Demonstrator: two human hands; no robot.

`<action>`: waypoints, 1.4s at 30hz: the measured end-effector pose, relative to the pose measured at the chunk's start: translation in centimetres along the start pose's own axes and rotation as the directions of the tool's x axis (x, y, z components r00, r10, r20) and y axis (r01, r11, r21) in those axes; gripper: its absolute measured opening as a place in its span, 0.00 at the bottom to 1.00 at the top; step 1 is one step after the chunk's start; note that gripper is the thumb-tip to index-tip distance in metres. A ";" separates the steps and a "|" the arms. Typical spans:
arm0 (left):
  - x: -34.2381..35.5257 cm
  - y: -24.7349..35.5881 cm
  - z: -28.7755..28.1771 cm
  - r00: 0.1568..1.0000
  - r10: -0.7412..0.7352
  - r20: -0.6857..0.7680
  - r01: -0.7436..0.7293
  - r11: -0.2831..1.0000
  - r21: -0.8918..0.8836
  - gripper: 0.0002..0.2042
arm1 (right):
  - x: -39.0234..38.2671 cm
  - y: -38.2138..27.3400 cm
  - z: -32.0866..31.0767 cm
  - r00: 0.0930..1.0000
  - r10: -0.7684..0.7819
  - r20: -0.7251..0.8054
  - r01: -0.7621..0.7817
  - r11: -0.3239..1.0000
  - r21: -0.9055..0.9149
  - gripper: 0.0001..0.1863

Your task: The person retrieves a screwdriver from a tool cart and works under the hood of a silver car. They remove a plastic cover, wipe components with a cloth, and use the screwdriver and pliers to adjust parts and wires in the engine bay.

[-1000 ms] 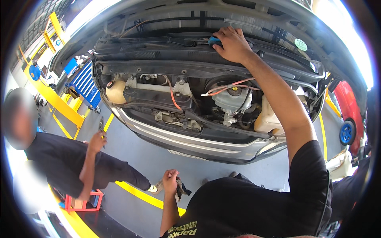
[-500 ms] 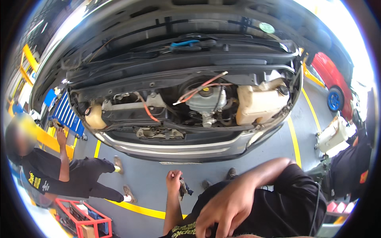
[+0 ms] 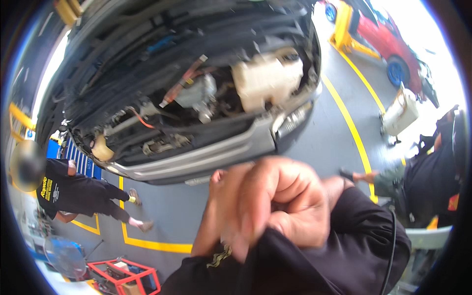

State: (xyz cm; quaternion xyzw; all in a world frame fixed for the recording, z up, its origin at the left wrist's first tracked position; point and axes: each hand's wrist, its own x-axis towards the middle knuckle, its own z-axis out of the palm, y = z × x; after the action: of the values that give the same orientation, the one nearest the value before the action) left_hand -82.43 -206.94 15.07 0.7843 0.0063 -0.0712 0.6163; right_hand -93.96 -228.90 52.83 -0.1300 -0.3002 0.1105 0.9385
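Note:
My right hand (image 3: 295,201) is close up in the middle. Its fingers curl into a pinch on the black shirt (image 3: 280,260), whose cloth is drawn up to the fingertips. Just left of it and partly behind is my left hand (image 3: 216,189), smeared by motion. Its fingers are mostly hidden, so I cannot tell what they hold. Beyond both hands is a car with its hood raised and its engine bay (image 3: 162,118) exposed. A whitish plastic tank (image 3: 265,81), a reddish cable (image 3: 182,83) and a small cream reservoir (image 3: 102,148) show there.
A person in dark clothes (image 3: 64,184) walks at the left, near a blue tool cabinet (image 3: 84,160). Another person (image 3: 427,182) is at the right. A red-framed crate (image 3: 118,280) stands lower left. A whitish wheeled unit (image 3: 400,113) and a red car (image 3: 383,39) are farther right.
My right hand has risen and pulled up the shirt cloth. My left hand has come in beside it; its dark cloth no longer shows. The view has tilted, and the left-hand person has turned.

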 end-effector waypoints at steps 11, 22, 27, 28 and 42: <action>-9.7 5.7 5.4 0.995 -0.086 0.045 0.092 0.984 -0.153 0.06 | -8.9 -0.2 8.3 0.975 -0.085 0.207 -0.034 0.858 0.513 0.10; -13.1 4.4 5.6 0.987 -0.133 0.085 0.139 0.988 -0.073 0.07 | -11.9 -3.0 11.1 0.982 -0.092 0.163 0.005 0.884 0.467 0.10; -12.3 6.0 5.3 0.999 -0.017 0.034 0.022 0.987 -0.160 0.08 | -13.4 -3.1 3.9 0.877 -0.019 0.480 0.001 0.999 0.037 0.08; -12.0 6.3 5.0 0.999 -0.041 0.021 0.044 0.988 -0.149 0.07 | -14.0 -4.0 0.7 0.781 0.143 0.608 -0.060 0.986 -0.154 0.08; -5.7 17.2 11.2 0.533 0.834 0.140 -0.808 0.453 0.378 0.51 | -10.8 6.1 -22.7 0.933 -0.007 -0.360 -0.136 0.918 -0.372 0.38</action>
State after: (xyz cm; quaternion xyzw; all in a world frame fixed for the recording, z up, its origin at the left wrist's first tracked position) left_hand -87.54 -221.44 29.83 0.7986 -0.3670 0.2607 0.3995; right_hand -89.85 -230.28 27.31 -0.3423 -0.1377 0.0545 0.9278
